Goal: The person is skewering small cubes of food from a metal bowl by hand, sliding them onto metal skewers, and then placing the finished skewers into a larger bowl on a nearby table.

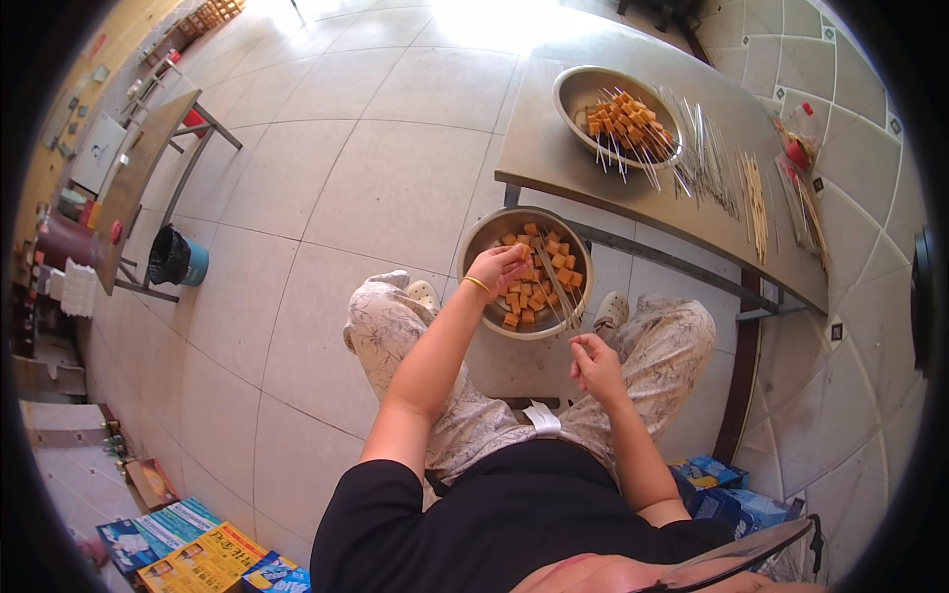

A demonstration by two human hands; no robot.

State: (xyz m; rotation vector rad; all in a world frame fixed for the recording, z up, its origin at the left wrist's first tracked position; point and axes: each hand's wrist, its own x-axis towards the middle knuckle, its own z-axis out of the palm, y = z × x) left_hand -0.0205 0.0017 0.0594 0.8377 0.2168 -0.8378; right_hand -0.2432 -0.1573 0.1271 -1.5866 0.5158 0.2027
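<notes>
A wide metal bowl [482,239] stands on the floor between the person's knees, with many loose orange-brown food cubes [527,302] inside. Several thin metal skewers [554,276] lean across it, their ends reaching past the near rim. My left hand [503,268], with a yellow bangle at the wrist, is over the bowl and pinches one cube [525,251] between its fingertips. Just outside the near right rim, my right hand [597,370] has thumb and forefinger together on the end of a thin metal skewer, which runs up toward the left hand.
On the metal table [534,152] at right, a second bowl [574,93] holds skewered cubes [630,122]. Bare metal skewers [700,159] and wooden sticks [755,204] lie beside it. A blue bin [194,263] stands by the left table [152,167]. Cartons [200,556] sit lower left.
</notes>
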